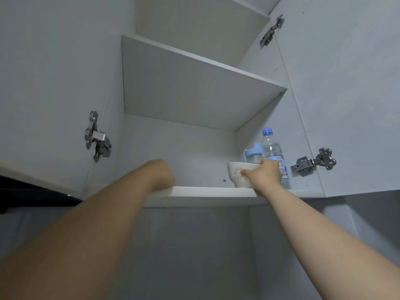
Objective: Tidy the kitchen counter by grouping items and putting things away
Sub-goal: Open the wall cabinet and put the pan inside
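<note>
One bowl (236,176) stands upright on the shelf (205,191), gripped at its rim by your right hand (265,176), with the water bottle (271,148) just beyond the knuckles, likely limiting inward travel; your left hand (160,173) rests farther left, fingers hidden, state indeterminable.

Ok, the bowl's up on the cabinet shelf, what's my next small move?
Probably ease the bowl left and deeper, then let go: the right hand grips its rim, it sits near the front edge of the shelf, and the water bottle and blue-lidded cup stand close behind.
</note>
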A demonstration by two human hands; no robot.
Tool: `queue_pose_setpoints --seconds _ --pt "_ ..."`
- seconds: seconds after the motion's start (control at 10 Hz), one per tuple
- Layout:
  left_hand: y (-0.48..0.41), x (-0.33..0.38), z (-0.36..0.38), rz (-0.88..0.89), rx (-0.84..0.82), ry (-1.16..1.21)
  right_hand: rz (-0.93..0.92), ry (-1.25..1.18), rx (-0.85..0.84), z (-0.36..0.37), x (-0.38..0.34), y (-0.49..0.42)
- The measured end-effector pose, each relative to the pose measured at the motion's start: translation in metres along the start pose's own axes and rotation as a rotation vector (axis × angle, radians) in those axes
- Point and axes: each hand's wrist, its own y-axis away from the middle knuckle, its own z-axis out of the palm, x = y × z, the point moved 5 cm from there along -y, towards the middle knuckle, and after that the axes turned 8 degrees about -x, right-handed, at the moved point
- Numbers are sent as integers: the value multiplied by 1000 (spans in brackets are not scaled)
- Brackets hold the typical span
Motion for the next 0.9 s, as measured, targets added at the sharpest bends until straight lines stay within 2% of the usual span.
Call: queue_pose_setpoints --seconds 0.2,0.5,0.8,0.9 --pt "-7 -12 -2 -79 44 -36 18 33 -25 -4 -3 -2" --pt "4 -6 -1 -10 86 38 -21 171 -39 -10 -9 5" --pt "4 -3 1 59 -11 135 -37 229 -51 -6 -4 5" --pt "4 -4 0 44 -17 118 -14 352 -77 -7 -4 9"
